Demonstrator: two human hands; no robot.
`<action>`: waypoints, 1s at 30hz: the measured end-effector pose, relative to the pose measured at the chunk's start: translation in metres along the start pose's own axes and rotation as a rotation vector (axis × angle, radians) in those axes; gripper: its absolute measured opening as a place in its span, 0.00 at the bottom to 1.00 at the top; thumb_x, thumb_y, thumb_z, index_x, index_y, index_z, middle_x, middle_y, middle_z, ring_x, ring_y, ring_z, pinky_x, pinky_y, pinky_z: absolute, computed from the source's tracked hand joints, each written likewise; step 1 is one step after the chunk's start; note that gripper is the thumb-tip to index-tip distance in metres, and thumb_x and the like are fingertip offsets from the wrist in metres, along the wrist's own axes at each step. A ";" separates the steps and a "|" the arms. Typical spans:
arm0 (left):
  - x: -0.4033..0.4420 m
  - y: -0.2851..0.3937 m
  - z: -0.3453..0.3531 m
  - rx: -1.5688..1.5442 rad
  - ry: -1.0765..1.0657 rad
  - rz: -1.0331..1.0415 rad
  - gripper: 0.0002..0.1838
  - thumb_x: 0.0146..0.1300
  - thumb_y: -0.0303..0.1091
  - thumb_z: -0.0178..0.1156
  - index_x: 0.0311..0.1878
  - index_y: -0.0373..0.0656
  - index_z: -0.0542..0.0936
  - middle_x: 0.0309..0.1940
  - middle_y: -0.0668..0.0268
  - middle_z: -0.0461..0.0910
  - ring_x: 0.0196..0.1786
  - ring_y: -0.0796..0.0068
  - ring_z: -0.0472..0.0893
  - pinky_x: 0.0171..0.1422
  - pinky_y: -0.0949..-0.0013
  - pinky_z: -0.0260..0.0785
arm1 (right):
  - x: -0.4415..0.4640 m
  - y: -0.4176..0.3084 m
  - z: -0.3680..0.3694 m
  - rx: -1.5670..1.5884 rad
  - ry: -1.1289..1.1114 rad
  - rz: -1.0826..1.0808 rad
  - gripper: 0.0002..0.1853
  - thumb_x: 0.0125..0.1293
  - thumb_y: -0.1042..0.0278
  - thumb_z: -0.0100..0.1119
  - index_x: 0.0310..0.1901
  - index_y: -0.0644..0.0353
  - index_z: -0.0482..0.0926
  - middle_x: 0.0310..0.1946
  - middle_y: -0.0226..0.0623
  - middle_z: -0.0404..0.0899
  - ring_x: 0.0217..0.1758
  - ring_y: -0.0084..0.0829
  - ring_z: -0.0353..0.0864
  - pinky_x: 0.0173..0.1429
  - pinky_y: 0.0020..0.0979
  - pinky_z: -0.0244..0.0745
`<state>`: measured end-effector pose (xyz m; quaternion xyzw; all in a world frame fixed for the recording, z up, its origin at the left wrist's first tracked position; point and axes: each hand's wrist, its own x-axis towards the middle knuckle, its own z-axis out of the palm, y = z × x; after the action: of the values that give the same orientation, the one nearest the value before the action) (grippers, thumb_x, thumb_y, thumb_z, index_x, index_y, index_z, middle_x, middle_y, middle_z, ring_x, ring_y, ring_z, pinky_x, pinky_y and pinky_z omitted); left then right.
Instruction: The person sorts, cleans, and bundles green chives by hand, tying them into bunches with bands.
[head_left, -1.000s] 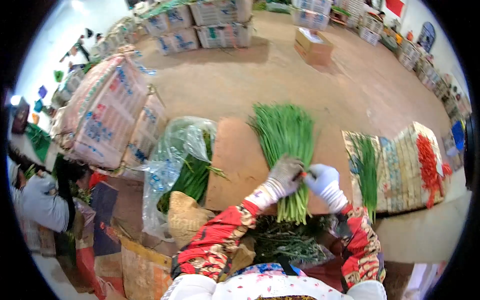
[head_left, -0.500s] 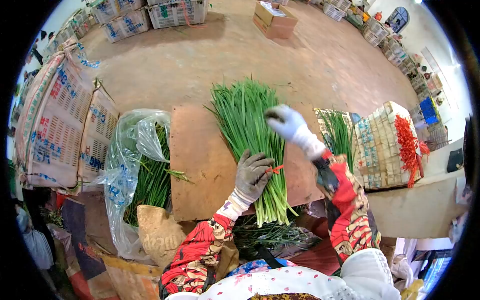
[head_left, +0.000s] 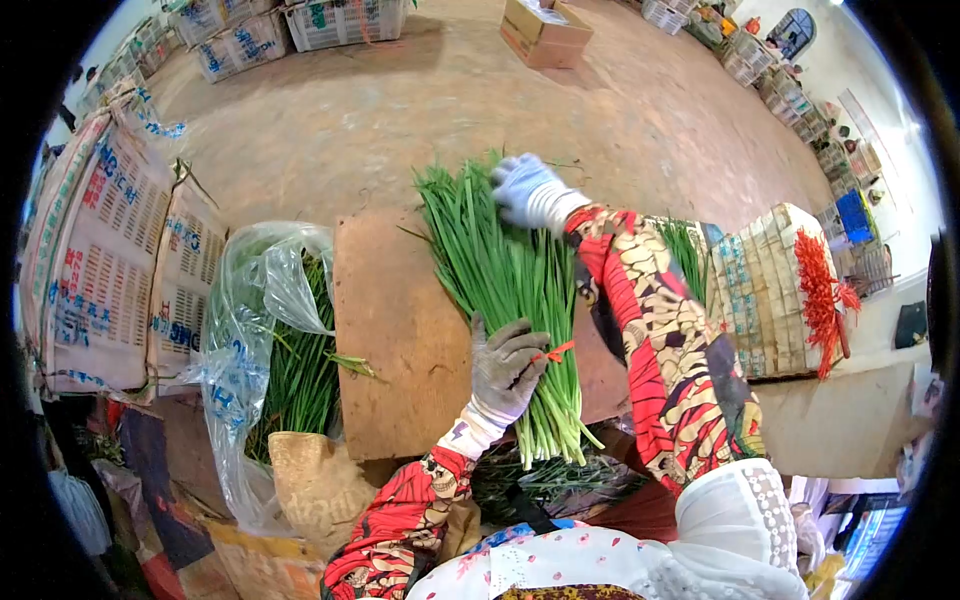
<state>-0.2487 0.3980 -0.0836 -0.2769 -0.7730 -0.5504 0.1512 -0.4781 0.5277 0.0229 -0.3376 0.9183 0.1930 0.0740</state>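
A large bundle of garlic chives (head_left: 500,260) lies on a brown board, leafy tops pointing away and pale stems towards me. A red tie (head_left: 555,351) shows around its lower part. My left hand (head_left: 508,370), in a dirty grey glove, grips the bundle from the left, right beside the tie. Over the leafy upper end is my right hand (head_left: 525,190), in a pale blue-white glove. Motion blurs its fingers, and I cannot tell whether they hold any leaves. Both forearms wear red patterned sleeves.
The board (head_left: 385,320) ends near my lap. Left of it, a clear plastic bag (head_left: 235,370) holds more chives; tall white crates (head_left: 110,260) stand beyond. To the right are loose chives (head_left: 685,255) and red ties (head_left: 815,300). A cardboard box (head_left: 545,35) sits on the floor ahead.
My right hand has moved left and away from me, from beside the bundle to over its leafy tops. My left hand keeps its grip near the tie. The view has shifted slightly.
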 end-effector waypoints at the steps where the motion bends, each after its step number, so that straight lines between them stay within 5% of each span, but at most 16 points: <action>1: 0.004 0.005 -0.005 -0.008 0.020 0.009 0.04 0.58 0.36 0.61 0.31 0.48 0.78 0.41 0.70 0.83 0.52 0.60 0.78 0.72 0.40 0.35 | 0.003 0.018 0.007 -0.124 0.106 0.065 0.10 0.49 0.62 0.59 0.31 0.55 0.85 0.43 0.40 0.82 0.50 0.39 0.80 0.50 0.39 0.74; 2: 0.006 0.009 -0.007 -0.015 0.043 0.015 0.04 0.58 0.36 0.61 0.31 0.48 0.78 0.40 0.70 0.83 0.52 0.60 0.78 0.73 0.40 0.35 | -0.004 0.042 0.003 -0.202 0.166 0.173 0.08 0.48 0.66 0.60 0.29 0.57 0.85 0.33 0.42 0.83 0.38 0.42 0.83 0.41 0.39 0.78; 4: 0.008 0.012 -0.008 -0.026 0.074 0.001 0.04 0.58 0.36 0.62 0.30 0.48 0.79 0.40 0.71 0.83 0.53 0.62 0.78 0.73 0.40 0.35 | -0.022 0.085 -0.012 -0.093 0.110 0.562 0.09 0.52 0.65 0.58 0.32 0.56 0.85 0.34 0.46 0.83 0.39 0.43 0.83 0.41 0.40 0.78; 5: 0.009 0.013 -0.009 -0.029 0.087 0.018 0.04 0.57 0.36 0.62 0.31 0.48 0.80 0.39 0.72 0.83 0.53 0.63 0.78 0.73 0.40 0.35 | -0.030 0.101 -0.017 0.167 0.206 0.795 0.16 0.60 0.52 0.54 0.38 0.53 0.85 0.39 0.44 0.83 0.43 0.44 0.83 0.45 0.41 0.78; 8: 0.010 0.014 -0.007 -0.018 0.116 0.046 0.04 0.56 0.37 0.62 0.32 0.48 0.81 0.39 0.73 0.83 0.53 0.66 0.78 0.73 0.41 0.35 | -0.044 0.103 -0.035 0.385 0.340 0.980 0.26 0.63 0.38 0.46 0.42 0.51 0.84 0.41 0.43 0.82 0.46 0.44 0.82 0.52 0.41 0.75; 9: 0.011 0.015 -0.009 -0.013 0.103 0.041 0.04 0.56 0.37 0.62 0.32 0.49 0.81 0.39 0.73 0.83 0.53 0.66 0.77 0.74 0.41 0.35 | -0.045 0.080 -0.062 0.366 0.048 0.898 0.33 0.62 0.30 0.40 0.52 0.50 0.79 0.50 0.44 0.79 0.53 0.44 0.78 0.57 0.41 0.71; 11: 0.012 0.016 -0.009 0.007 0.108 0.053 0.04 0.56 0.37 0.62 0.32 0.49 0.81 0.41 0.74 0.83 0.54 0.66 0.77 0.74 0.41 0.36 | -0.022 0.052 0.008 -0.211 0.652 0.555 0.30 0.63 0.36 0.45 0.60 0.46 0.72 0.59 0.43 0.72 0.59 0.45 0.73 0.59 0.41 0.69; 13: 0.013 0.017 -0.010 0.016 0.111 0.048 0.04 0.56 0.37 0.61 0.32 0.49 0.81 0.41 0.74 0.83 0.54 0.66 0.77 0.74 0.40 0.36 | -0.013 0.006 -0.004 -0.014 0.605 0.246 0.29 0.60 0.44 0.52 0.63 0.44 0.68 0.62 0.41 0.69 0.62 0.45 0.69 0.61 0.44 0.66; 14: 0.015 0.020 -0.010 0.023 0.107 0.045 0.04 0.56 0.37 0.61 0.33 0.49 0.81 0.41 0.74 0.83 0.55 0.66 0.77 0.74 0.40 0.36 | -0.012 -0.019 -0.035 0.231 0.266 0.168 0.27 0.56 0.51 0.57 0.58 0.46 0.72 0.56 0.41 0.73 0.62 0.43 0.68 0.63 0.44 0.63; 17: 0.015 0.022 -0.010 0.044 0.072 0.013 0.05 0.55 0.36 0.61 0.33 0.49 0.81 0.41 0.74 0.83 0.55 0.66 0.76 0.73 0.38 0.36 | -0.002 -0.072 -0.020 0.158 0.485 -0.076 0.17 0.54 0.54 0.58 0.43 0.51 0.81 0.52 0.35 0.76 0.61 0.39 0.69 0.63 0.43 0.62; 20: 0.016 0.020 -0.007 0.105 0.023 0.004 0.05 0.54 0.35 0.62 0.34 0.48 0.82 0.41 0.73 0.83 0.55 0.66 0.76 0.72 0.36 0.37 | 0.017 -0.094 -0.025 -0.024 0.125 -0.084 0.14 0.53 0.57 0.59 0.39 0.51 0.84 0.52 0.33 0.77 0.60 0.34 0.71 0.64 0.39 0.61; 21: 0.016 0.020 -0.008 0.078 0.045 0.023 0.05 0.54 0.35 0.62 0.34 0.49 0.82 0.41 0.73 0.83 0.55 0.66 0.76 0.72 0.37 0.37 | 0.030 -0.091 -0.031 -0.053 -0.058 0.004 0.12 0.53 0.61 0.58 0.39 0.49 0.84 0.50 0.33 0.78 0.59 0.33 0.72 0.62 0.38 0.63; 24: 0.016 0.020 -0.012 0.046 0.091 0.047 0.05 0.56 0.36 0.61 0.33 0.47 0.82 0.40 0.72 0.83 0.54 0.64 0.77 0.72 0.37 0.39 | 0.035 -0.020 -0.044 -0.242 0.281 0.168 0.07 0.50 0.68 0.57 0.29 0.54 0.84 0.27 0.38 0.82 0.31 0.38 0.83 0.35 0.36 0.76; 26: 0.017 0.022 -0.015 0.029 0.131 0.073 0.06 0.58 0.36 0.61 0.31 0.45 0.82 0.38 0.68 0.84 0.50 0.61 0.79 0.70 0.36 0.42 | 0.024 0.054 -0.052 -0.305 0.607 0.503 0.07 0.50 0.67 0.55 0.26 0.56 0.83 0.26 0.44 0.81 0.32 0.42 0.82 0.35 0.38 0.77; 30: 0.018 0.022 -0.013 0.014 0.110 0.059 0.10 0.60 0.40 0.59 0.31 0.45 0.82 0.38 0.67 0.84 0.50 0.59 0.79 0.70 0.37 0.44 | -0.059 0.162 -0.088 0.135 0.469 1.104 0.22 0.62 0.46 0.49 0.45 0.53 0.83 0.38 0.44 0.83 0.46 0.47 0.81 0.54 0.43 0.72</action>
<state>-0.2506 0.3956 -0.0527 -0.2678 -0.7589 -0.5545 0.2118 -0.5390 0.6396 0.1681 0.1610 0.9599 0.0645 -0.2202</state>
